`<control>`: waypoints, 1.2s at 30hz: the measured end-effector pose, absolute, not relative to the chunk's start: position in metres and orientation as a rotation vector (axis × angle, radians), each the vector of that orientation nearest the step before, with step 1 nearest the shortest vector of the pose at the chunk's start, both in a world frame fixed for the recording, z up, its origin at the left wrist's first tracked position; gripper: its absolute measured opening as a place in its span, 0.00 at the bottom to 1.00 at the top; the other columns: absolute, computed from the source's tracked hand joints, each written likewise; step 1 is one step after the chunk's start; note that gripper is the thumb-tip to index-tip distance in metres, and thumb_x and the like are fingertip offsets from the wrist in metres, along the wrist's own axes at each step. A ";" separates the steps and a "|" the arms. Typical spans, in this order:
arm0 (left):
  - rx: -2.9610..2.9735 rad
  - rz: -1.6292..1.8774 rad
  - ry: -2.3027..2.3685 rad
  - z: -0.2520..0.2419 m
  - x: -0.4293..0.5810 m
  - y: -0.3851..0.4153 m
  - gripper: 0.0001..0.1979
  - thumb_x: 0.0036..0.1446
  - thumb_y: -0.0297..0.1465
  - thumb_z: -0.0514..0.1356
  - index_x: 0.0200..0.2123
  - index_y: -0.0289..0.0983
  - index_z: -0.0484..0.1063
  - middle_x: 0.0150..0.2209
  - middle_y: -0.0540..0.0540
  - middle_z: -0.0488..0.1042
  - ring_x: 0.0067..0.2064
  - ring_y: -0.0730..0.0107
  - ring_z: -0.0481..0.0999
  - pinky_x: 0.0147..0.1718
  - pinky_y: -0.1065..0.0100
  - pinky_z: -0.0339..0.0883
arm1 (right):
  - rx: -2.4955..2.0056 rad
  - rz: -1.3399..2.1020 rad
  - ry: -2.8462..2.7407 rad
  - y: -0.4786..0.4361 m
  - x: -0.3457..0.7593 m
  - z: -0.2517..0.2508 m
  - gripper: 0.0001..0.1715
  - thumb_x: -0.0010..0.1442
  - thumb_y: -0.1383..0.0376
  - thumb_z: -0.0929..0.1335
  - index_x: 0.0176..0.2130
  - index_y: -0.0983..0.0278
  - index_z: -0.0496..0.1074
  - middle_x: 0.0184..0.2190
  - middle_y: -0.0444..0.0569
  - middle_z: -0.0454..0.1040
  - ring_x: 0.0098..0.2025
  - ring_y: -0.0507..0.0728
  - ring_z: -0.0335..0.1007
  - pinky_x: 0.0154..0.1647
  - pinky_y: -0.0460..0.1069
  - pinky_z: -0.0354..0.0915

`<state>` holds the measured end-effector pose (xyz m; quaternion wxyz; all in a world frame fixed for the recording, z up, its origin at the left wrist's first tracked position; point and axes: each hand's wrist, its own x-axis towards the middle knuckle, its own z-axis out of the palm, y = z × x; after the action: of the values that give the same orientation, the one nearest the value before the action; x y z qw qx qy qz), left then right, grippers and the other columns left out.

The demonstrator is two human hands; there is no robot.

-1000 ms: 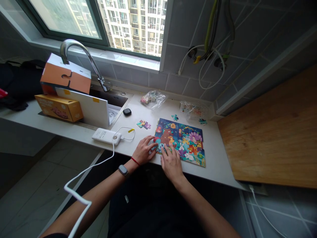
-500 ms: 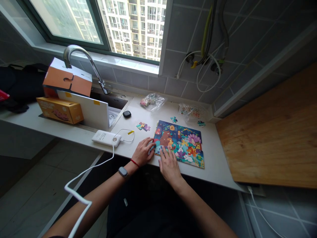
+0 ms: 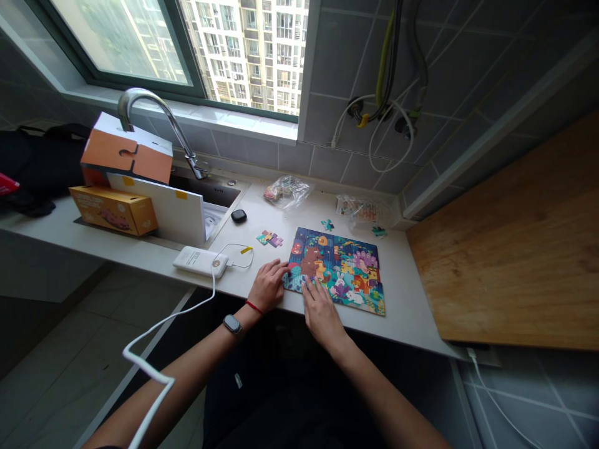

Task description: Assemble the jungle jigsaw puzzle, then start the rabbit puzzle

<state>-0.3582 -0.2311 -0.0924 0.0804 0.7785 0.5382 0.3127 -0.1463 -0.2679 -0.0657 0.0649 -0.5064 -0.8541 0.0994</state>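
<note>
Left hand point(image 3: 267, 287) half open, fingers loosely spread, fingertips point(image 3: 283, 268) against the left edge of a rectangular multicoloured cardboard jigsaw puzzle point(image 3: 339, 271), no piece visibly held. Right hand point(image 3: 321, 313) flat and open, fingertips point(image 3: 309, 285) on the puzzle's lower edge, nothing visibly held. Just ahead of the left hand, a small cluster of loose teal and purple jigsaw pieces point(image 3: 269, 238). Left of that hand, a white rectangular power bank point(image 3: 200, 261). Farther ahead, a black oval earbud case point(image 3: 238, 216). Beneath both hands, a white stone countertop point(image 3: 402, 312).
</note>
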 end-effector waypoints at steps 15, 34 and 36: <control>2.345 0.943 1.611 -0.087 -0.356 -0.232 0.16 0.65 0.25 0.57 0.53 0.41 0.77 0.61 0.43 0.77 0.65 0.50 0.72 0.63 0.46 0.70 | -1.527 0.289 -2.522 -0.277 -0.145 -0.068 0.33 0.72 0.69 0.61 0.73 0.66 0.62 0.76 0.55 0.56 0.78 0.68 0.48 0.75 0.65 0.56; 2.523 0.653 1.423 -0.086 -0.361 -0.228 0.24 0.67 0.46 0.65 0.61 0.45 0.76 0.68 0.42 0.71 0.70 0.47 0.67 0.64 0.46 0.67 | -1.712 0.010 -2.104 -0.263 0.025 -0.103 0.40 0.73 0.47 0.61 0.74 0.65 0.59 0.74 0.63 0.58 0.75 0.72 0.54 0.70 0.67 0.62; 2.521 0.651 1.426 -0.085 -0.361 -0.228 0.22 0.67 0.46 0.65 0.60 0.45 0.77 0.68 0.42 0.71 0.70 0.47 0.67 0.64 0.46 0.67 | -1.697 0.027 -2.161 -0.262 0.036 -0.107 0.38 0.73 0.47 0.61 0.72 0.65 0.63 0.74 0.62 0.60 0.74 0.71 0.56 0.70 0.66 0.62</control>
<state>-0.3605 -0.2277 -0.0851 0.0864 0.8460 0.4785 0.2186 0.0363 -0.2621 -0.1066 0.1956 -0.6056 -0.7713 0.0097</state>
